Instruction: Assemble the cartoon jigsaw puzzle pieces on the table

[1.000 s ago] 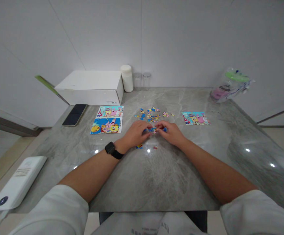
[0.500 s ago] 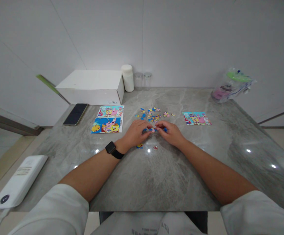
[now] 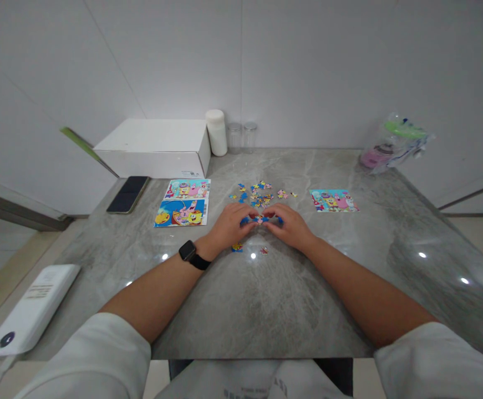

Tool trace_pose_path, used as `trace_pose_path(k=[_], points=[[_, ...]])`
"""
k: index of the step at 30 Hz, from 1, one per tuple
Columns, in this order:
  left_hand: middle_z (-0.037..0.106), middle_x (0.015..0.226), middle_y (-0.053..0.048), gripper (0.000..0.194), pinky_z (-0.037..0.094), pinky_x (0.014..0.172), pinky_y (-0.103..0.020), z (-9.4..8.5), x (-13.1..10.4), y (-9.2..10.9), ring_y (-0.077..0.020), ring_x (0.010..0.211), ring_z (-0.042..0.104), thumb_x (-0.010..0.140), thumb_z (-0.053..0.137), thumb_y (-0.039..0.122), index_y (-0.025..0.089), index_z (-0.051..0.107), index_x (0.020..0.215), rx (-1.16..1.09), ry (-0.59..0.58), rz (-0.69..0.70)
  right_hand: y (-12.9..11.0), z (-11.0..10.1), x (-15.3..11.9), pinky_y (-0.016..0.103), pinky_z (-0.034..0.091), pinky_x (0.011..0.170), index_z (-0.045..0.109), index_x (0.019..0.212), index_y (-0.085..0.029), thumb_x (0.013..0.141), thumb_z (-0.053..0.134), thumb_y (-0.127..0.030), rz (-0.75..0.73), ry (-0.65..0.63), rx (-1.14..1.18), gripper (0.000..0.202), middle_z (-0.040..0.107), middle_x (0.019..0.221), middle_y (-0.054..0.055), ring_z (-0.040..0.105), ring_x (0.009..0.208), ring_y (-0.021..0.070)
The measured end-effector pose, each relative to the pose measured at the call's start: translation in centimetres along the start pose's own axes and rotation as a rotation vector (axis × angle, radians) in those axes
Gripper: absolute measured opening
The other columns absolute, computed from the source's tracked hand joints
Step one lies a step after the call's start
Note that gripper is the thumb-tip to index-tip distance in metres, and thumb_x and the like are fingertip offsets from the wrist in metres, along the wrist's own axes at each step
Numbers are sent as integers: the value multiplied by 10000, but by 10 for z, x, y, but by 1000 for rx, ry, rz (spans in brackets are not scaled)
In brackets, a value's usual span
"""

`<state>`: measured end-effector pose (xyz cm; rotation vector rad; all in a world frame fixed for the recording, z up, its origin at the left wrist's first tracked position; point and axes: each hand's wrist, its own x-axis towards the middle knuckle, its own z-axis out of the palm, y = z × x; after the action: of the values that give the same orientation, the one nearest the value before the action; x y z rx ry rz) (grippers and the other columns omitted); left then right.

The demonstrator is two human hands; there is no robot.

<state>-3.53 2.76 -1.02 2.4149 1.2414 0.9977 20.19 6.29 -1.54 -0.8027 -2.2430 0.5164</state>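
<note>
My left hand (image 3: 233,226) and my right hand (image 3: 286,224) meet near the middle of the table, fingers curled in a pinch on both sides of a few joined blue and pink jigsaw puzzle pieces (image 3: 260,220). The fingers partly cover these pieces. Just beyond my fingertips lies a loose pile of small jigsaw pieces (image 3: 262,198). Closer to me, a yellow and blue piece (image 3: 237,247) rests beside my left hand, and a small reddish piece (image 3: 264,251) lies between my wrists.
Two cartoon picture sheets (image 3: 182,213) lie at left, and a picture card (image 3: 334,200) at right. Around them are a phone (image 3: 128,194), white box (image 3: 153,149), white bottle (image 3: 217,133), two clear glasses (image 3: 242,138), a bagged tub (image 3: 393,145) and a white power bank (image 3: 33,310) on the left edge.
My fingertips have shifted slightly on the joined pieces, with the right fingers now lower against their side. The pile and the sheets stay where they were.
</note>
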Motion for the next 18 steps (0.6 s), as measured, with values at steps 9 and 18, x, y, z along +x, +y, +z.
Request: trace_pose_path(k=[9,18], points=[[757,1017,-41,178,486,958,-409,-1,0,1,-227,1004,682,989,683,380,221,690,1068,-6,-7,15,-3,-1,1,407,547,916,702,1067,-253,951,676,-298,-26,-11,3,126,731,1017,76,682,974,246],[763,1074,-58,237,501,970,-419,3,-2,-2,-238,1045,692,965,716,412,217,678,1094,-1,20,-18,-4,-1,1,405,546,913,701,1051,-251,949,672,-287,-41,-14,0,111,736,1012,74,684,972,244]])
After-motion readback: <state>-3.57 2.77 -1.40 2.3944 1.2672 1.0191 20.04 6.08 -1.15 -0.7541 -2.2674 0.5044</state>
